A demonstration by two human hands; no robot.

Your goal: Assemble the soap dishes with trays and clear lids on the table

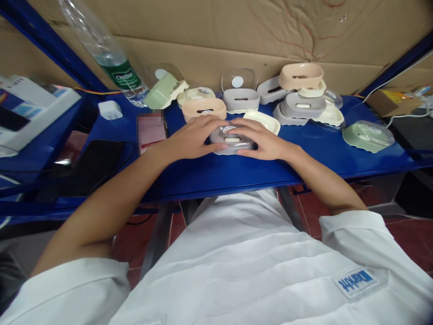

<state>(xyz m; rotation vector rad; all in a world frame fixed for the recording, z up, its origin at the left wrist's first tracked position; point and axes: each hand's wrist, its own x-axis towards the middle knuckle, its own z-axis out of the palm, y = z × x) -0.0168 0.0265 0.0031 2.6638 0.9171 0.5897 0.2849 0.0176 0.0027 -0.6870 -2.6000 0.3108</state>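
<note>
A grey plastic soap box (233, 143) with a clear lid and a round white sticker sits on the blue table in front of me. My left hand (198, 136) grips its left side, thumb low at the near edge and fingers over the lid. On the opposite side my right hand (265, 139) holds it too, with fingers on top and thumb at the near edge. Just behind are a peach soap box base (204, 109) and a cream tray (262, 122). My fingers hide part of the lid.
Stacked soap box parts (302, 104) in grey, cream and peach stand back right, with a green lidded box (368, 136) farther right. At the back left are a green base (162, 92), a water bottle (118, 67) and a white charger (110, 109). Cardboard (203, 27) lines the back.
</note>
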